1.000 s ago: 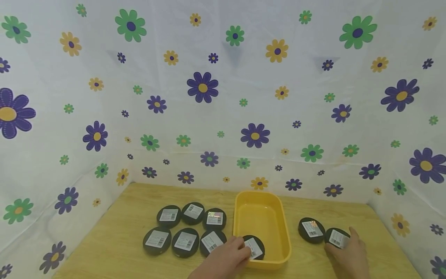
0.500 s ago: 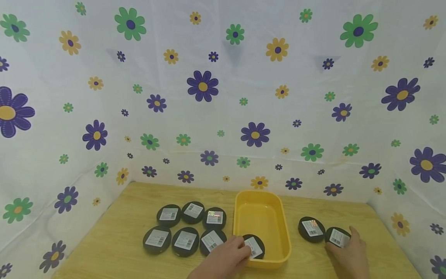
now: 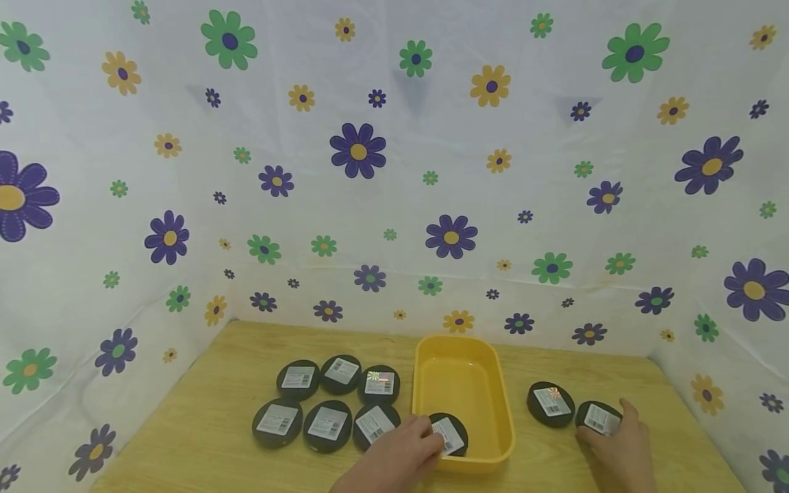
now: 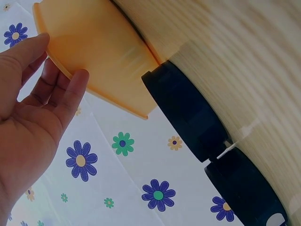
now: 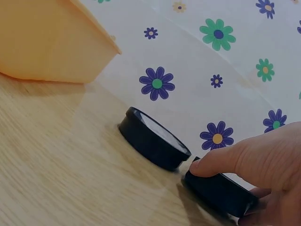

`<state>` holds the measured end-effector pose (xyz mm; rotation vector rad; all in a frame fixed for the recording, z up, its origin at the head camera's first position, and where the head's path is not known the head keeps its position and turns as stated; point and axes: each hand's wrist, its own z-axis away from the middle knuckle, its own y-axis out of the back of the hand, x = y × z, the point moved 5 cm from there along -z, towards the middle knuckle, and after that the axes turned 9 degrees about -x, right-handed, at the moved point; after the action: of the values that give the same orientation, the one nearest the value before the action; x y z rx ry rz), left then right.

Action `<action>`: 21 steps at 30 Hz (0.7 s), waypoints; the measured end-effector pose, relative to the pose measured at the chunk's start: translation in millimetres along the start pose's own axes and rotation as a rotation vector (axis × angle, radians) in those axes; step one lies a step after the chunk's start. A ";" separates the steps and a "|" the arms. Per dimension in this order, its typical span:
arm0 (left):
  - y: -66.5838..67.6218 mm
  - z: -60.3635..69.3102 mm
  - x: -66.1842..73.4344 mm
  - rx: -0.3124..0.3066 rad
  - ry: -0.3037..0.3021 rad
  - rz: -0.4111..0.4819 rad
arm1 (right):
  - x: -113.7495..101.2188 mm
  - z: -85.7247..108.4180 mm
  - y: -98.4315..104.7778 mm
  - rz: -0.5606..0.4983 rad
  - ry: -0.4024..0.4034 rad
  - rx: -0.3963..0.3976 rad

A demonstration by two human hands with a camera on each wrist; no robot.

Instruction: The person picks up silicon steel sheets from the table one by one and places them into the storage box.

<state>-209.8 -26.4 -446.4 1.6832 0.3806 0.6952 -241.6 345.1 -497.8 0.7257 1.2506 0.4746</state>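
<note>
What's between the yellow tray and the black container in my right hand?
One other black container, with bare wooden table between it and the yellow tray; the head and right wrist views show this.

Left hand (image 4: 35, 115): palm side to camera, thumb and fingers at rim of yellow tray (image 4: 101, 52); some fingertips hidden behind it.
Yellow tray: outer wall showing, on wood-grain counter (image 4: 240, 61).
Right black disc (image 4: 188, 110): side-on, just left of tray; contact unclear.
Left black disc (image 4: 247, 188): right beside the other, pale patch on side, cut by frame.
Sheet (image 4: 146, 160): far side, white, purple/green/yellow flowers.
</note>
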 end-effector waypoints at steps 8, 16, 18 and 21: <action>-0.8 0.9 -0.2 0.012 -0.006 -0.005 | -7.8 4.4 5.3 -0.015 0.013 -0.005; 0.7 1.5 0.4 0.015 -0.010 -0.014 | -12.7 6.9 8.1 -0.023 0.023 -0.014; 0.8 1.3 0.9 0.029 -0.023 -0.031 | -14.5 7.6 8.9 -0.024 0.024 -0.011; 0.5 1.0 0.7 0.032 -0.028 -0.032 | -17.4 8.7 10.2 -0.023 0.020 -0.005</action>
<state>-208.8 -26.9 -445.8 1.7120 0.4000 0.6444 -237.1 338.2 -477.4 0.7030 1.2744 0.4673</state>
